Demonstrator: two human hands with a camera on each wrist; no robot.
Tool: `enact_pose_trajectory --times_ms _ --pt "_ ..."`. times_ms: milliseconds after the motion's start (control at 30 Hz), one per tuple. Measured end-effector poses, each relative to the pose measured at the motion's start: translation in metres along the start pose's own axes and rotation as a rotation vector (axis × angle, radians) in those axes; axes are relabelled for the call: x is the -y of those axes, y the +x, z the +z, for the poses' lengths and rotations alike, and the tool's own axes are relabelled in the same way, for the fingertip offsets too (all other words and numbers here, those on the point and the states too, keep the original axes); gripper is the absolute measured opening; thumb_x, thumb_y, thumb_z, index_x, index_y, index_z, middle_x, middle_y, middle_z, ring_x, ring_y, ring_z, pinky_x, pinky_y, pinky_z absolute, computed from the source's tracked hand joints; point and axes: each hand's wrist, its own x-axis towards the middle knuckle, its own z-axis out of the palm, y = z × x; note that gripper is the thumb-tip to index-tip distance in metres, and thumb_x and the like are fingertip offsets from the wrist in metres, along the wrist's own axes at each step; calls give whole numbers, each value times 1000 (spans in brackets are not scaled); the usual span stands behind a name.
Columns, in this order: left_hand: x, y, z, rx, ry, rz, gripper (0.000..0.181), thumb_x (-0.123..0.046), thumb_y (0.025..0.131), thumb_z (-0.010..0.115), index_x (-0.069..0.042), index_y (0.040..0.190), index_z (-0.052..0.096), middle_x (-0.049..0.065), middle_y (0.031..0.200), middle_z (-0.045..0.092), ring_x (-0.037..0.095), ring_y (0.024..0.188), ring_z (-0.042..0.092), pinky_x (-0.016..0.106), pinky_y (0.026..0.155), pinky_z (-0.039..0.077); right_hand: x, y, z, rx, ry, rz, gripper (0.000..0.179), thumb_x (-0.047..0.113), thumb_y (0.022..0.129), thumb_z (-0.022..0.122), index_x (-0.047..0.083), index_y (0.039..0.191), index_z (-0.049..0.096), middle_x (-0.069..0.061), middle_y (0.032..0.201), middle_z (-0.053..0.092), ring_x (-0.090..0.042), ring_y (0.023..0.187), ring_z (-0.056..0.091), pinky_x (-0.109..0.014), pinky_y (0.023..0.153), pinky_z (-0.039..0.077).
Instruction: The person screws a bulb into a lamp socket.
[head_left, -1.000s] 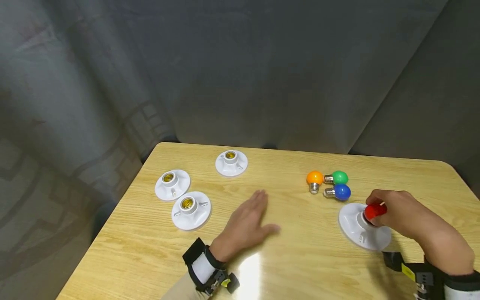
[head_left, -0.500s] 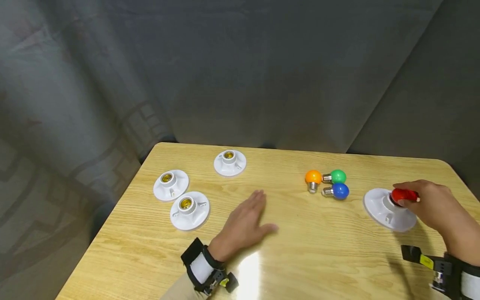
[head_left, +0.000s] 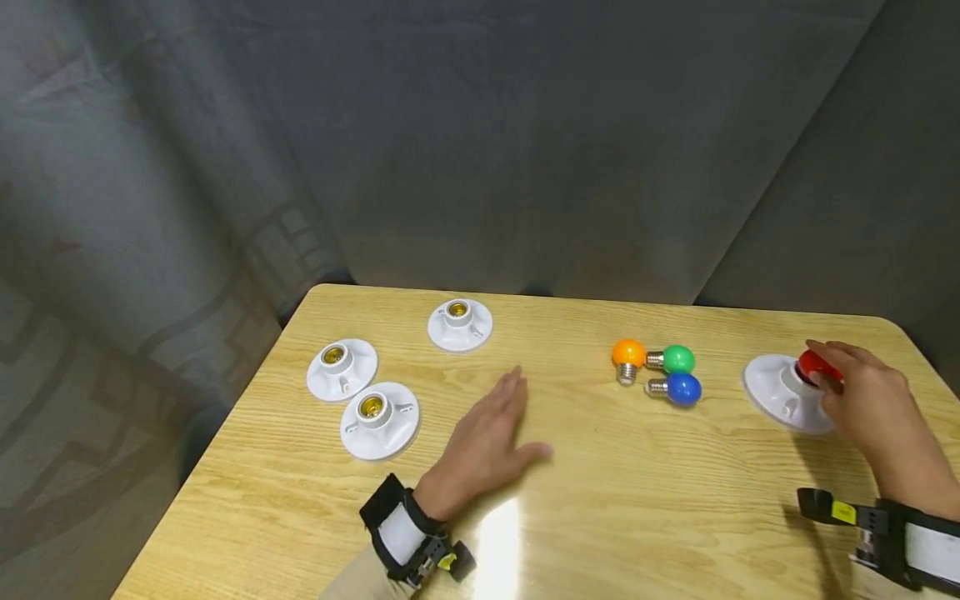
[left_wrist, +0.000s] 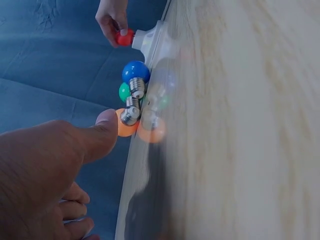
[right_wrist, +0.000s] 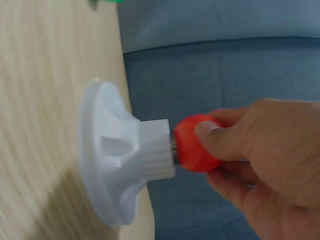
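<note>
My right hand (head_left: 873, 392) grips a red light bulb (right_wrist: 194, 142) between thumb and fingers. The bulb's base sits in the collar of a white round lamp holder (right_wrist: 120, 155), with a thin band of metal thread showing between them. That holder is at the right of the table in the head view. My left hand (head_left: 483, 437) is over the middle of the table, fingers straight, thumb spread, holding nothing. An orange bulb (head_left: 628, 353), a green bulb (head_left: 678, 359) and a blue bulb (head_left: 684, 389) lie close together between the two hands.
Three more white lamp holders stand at the left: one at the back (head_left: 461, 327), one at the far left (head_left: 342, 372), and one in front (head_left: 380, 422), their brass sockets facing up. A grey curtain (head_left: 525, 150) hangs behind the wooden table (head_left: 600, 517).
My right hand has moved right and toward the back with the red bulb, and the lamp holder under it has shifted the same way. The left hand has barely moved.
</note>
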Motion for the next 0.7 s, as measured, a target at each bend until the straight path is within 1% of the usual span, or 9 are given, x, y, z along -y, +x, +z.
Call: enact_pose_trajectory --times_ms 100,167,267,400,433,533,600,700 --pt "1 0 -1 -4 3 -7 96 -60 87 60 -2 153 22 14 162 17 25 150 20 42 120 26 -2 0 2 9 -1 36 50 -15 85 55 -12 134 46 -44 127 42 -63 109 42 -71 92 36" --pt "3 1 -2 -5 7 -10 95 -60 87 60 -2 153 22 13 162 18 25 150 20 42 120 26 -3 1 3 19 0 47 51 -15 86 54 -11 136 44 -44 129 40 -63 111 42 -71 93 35" --pt "4 1 -2 -4 13 -15 94 -60 87 59 -3 153 22 13 162 19 24 150 20 41 120 26 -4 1 3 30 2 43 51 -15 86 54 -11 136 43 -44 131 39 -63 112 41 -72 92 35" --pt "6 1 -4 5 21 -22 95 -61 87 59 -3 153 22 13 162 18 24 150 20 41 120 26 -3 1 0 47 11 39 54 -12 88 54 -10 139 39 -43 140 33 -64 120 36 -73 95 32" --pt "6 1 -5 6 21 -24 95 -61 87 59 -3 153 23 12 162 18 24 150 20 41 120 26 -1 0 0 41 13 33 54 -10 88 55 -10 140 39 -43 141 31 -64 122 35 -73 96 31" --pt "8 2 -10 9 0 -40 96 -60 85 62 -4 153 23 12 163 18 24 150 19 42 120 26 5 0 -5 -6 30 -15 57 -8 88 60 -11 141 37 -43 143 30 -64 124 33 -74 97 30" --pt "11 2 -14 -3 -12 -49 97 -58 84 65 -4 153 24 12 162 19 24 150 20 42 120 27 12 1 -8 -46 39 -59 60 -7 86 63 -11 140 38 -43 141 33 -63 123 35 -74 94 32" --pt "15 3 -20 -30 -24 -64 98 -56 83 68 -3 153 25 12 162 21 24 150 22 42 120 27 23 3 -12 -58 46 -108 63 -6 86 64 -9 142 37 -42 139 35 -62 121 37 -74 88 37"
